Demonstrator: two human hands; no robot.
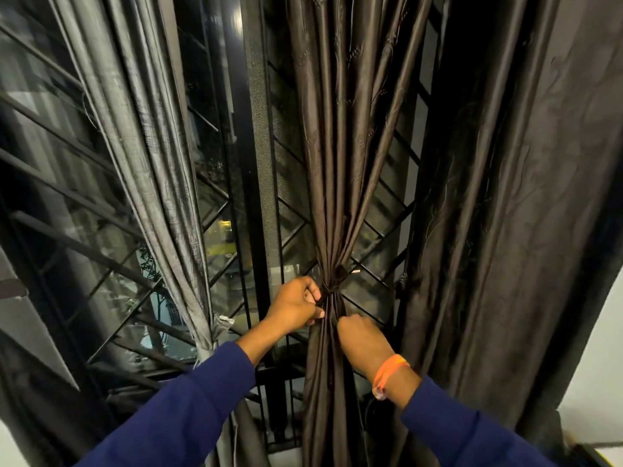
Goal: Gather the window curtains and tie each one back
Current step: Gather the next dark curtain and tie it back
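Pinching at the waist of the brown curtain (pixel 332 183) in the lower middle of the frame, both hands work at the tie (pixel 332 291) cinched round the gathered folds. In the head view, the only one here, the left hand (pixel 296 306) sits just left of the cinch with its fingers curled and its fingertips nipping what looks like a loose end of the tie. The right hand (pixel 362 338), just below and right of the cinch, has its fingers curled into the folds; what exactly it holds I cannot tell.

The cloth looks thin, glossy and very soft, so it will likely slide through a loose grip and spill out of a slack knot. It seems light for its length. The best hold is probably the narrow waist itself, with the tie ends taken close to the knot.

At centre left the grey curtain (pixel 161 183) hangs already bunched, a pale band (pixel 222 322) round it near its foot. On the right a dark curtain (pixel 526 197) hangs mostly loose.

The knot is small and dark against dark fabric, so whether it is finished is unclear. The right fingertips are buried in the folds, the curtain tops and hems run out of frame, and the window grille (pixel 84 230) is dim.
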